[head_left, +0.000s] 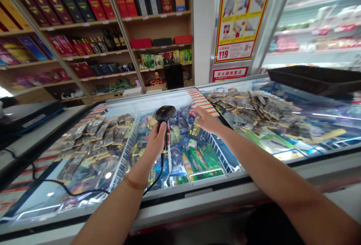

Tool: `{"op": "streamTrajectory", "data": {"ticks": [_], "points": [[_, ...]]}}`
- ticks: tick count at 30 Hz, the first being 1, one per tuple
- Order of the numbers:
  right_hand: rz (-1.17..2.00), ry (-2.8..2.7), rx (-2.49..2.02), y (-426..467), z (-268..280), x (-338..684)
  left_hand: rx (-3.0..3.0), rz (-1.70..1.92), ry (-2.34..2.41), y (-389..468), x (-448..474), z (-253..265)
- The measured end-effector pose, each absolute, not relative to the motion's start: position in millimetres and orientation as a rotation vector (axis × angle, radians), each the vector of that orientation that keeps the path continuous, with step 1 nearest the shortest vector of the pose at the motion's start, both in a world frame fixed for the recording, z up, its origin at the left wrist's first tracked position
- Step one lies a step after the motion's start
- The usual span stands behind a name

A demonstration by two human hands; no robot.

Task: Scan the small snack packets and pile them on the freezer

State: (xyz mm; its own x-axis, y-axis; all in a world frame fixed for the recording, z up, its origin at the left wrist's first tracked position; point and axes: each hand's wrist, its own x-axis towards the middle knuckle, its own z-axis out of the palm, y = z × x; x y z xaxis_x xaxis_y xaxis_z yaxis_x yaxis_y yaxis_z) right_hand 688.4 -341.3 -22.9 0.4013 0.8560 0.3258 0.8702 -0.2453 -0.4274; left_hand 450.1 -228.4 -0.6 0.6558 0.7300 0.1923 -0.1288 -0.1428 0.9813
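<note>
The left hand (157, 139) is closed around the grip of a corded barcode scanner (165, 114), held upright over the open middle bay of the chest freezer (197, 192), scan head uppermost and facing away from the person. The right hand (207, 121) lies just to the right of the scanner, fingers (197, 110) spread wide and empty, palm down over a dark packet (196, 132) among the wrapped ices. That packet sits directly beneath and slightly nearer than the right fingertips, nearer to the right hand than the left.
</note>
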Motion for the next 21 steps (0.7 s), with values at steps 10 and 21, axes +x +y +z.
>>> {"op": "streamTrajectory", "data": {"ticks": [10,21], "points": [[0.067,-1.928,-2.385,-354,-11,699,1.541,0.795,0.498,-225,447,-3],[0.036,-1.664,-2.323,-342,-13,687,1.553,0.770,0.465,-234,446,2]]}}
